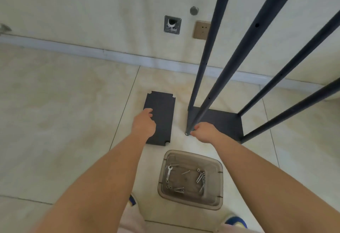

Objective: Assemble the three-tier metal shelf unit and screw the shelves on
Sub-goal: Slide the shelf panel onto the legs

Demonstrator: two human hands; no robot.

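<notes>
Head view: no readable writing anywhere. Pale tiled floor point(55, 103) meets a cream wall point(92, 2) with a socket point(201, 29). Left hand point(144, 122) rests released on a loose dark shelf point(161, 107) lying flat. Right hand point(206, 131) pinches the foot of a pole point(239, 57); four poles rise from the bottom shelf point(226, 122). A tray point(191, 179) nearer the person holds screws point(201, 177) and a wrench point(168, 173)
</notes>
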